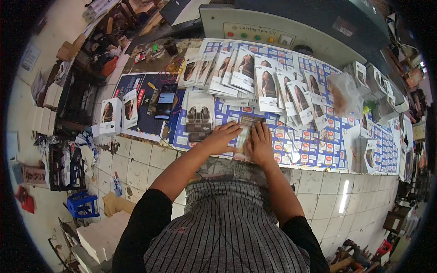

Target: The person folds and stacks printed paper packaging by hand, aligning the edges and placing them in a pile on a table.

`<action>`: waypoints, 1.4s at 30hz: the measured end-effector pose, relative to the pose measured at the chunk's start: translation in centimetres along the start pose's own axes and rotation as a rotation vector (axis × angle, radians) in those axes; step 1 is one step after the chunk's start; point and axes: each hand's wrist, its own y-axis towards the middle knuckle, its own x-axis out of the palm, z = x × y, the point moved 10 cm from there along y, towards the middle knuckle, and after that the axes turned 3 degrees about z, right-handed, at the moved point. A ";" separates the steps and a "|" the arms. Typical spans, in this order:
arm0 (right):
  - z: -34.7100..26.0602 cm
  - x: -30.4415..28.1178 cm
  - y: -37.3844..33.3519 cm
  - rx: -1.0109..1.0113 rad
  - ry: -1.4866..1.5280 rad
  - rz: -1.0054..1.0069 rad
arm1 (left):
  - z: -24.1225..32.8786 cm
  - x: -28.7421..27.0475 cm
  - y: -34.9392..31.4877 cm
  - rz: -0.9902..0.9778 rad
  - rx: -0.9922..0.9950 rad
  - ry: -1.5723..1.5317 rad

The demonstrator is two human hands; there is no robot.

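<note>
My left hand [224,138] and my right hand [261,144] lie side by side near the table's front edge, fingers stretched out. Both press on a small flat piece [247,132], dark at its far end and pale yellowish nearer me. The hands cover much of it, and I cannot make out its kind. Just left of my left hand is a white carton piece [199,110] with a picture of dark headphones. Beyond my hands, many flat white printed cartons [268,88] with a picture of long dark hair lie in overlapping stacks.
The table wears a blue printed sheet [314,145]. At left lie a phone [165,104] and two standing cartons [109,117]. A clear plastic bag [344,94] and more carton stacks [369,154] occupy the right. A grey machine [291,22] with coloured buttons borders the back. A blue stool [82,204] stands on the floor.
</note>
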 end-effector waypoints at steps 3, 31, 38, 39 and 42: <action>0.2 0.1 0.1 0.009 -0.005 -0.013 | 0.0 0.0 0.1 -0.016 -0.004 0.010; -0.2 -0.2 0.6 0.017 -0.005 0.009 | 0.1 -0.4 -0.1 -0.011 0.005 0.040; 0.5 -4.4 0.2 0.123 0.393 0.032 | 1.5 -1.2 0.0 -0.089 -0.037 0.273; 1.7 -5.4 -0.5 0.191 0.323 0.096 | 0.8 -0.8 -0.2 -0.090 -0.068 0.292; 7.7 -8.2 -4.4 0.381 -0.185 0.245 | 1.6 -1.0 0.7 -0.165 -0.118 0.333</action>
